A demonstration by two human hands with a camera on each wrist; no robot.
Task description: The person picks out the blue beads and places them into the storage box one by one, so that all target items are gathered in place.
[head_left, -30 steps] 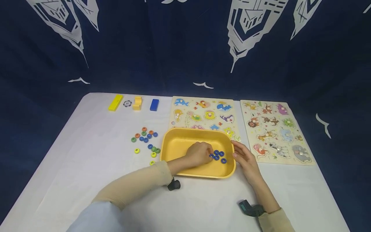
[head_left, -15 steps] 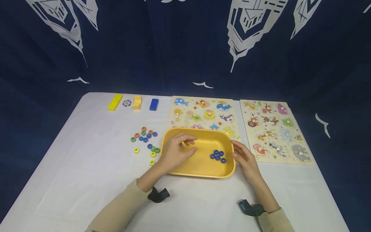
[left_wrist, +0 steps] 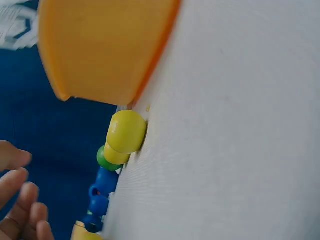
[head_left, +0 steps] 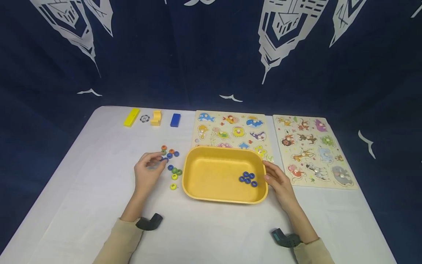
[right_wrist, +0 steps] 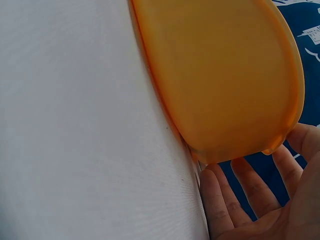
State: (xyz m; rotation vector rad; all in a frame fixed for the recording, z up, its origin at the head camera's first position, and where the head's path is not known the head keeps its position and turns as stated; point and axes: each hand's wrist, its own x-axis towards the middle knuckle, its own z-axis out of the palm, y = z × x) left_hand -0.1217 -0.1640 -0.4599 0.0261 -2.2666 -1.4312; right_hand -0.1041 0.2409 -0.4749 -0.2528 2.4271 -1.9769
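My left hand (head_left: 148, 174) is low over the cluster of small beads left of the tray, thumb and fingers apart. Its thumb tip is at a blue bead (head_left: 166, 160); whether they touch I cannot tell. The left wrist view shows the fingers (left_wrist: 20, 212) spread with nothing between them, near yellow beads (left_wrist: 126, 132) and blue beads (left_wrist: 106, 181). My right hand (head_left: 279, 183) holds the right end of a yellow plastic tray (head_left: 204, 172), thumb at the rim and fingers against the outer wall (right_wrist: 225, 152). Several blue beads (head_left: 247, 180) lie in the tray's right half.
Behind the tray lies a sea-animal puzzle board (head_left: 227, 124), partly covered by it. A second animal puzzle board (head_left: 310, 146) is on the right. Along the back left are a yellow block (head_left: 132, 117), a round chip (head_left: 145, 118), a tan block (head_left: 156, 118) and a blue block (head_left: 175, 120).
My left hand has left the blue beads inside the tray and moved left to the loose beads on the table. The right hand stays at the tray's end.
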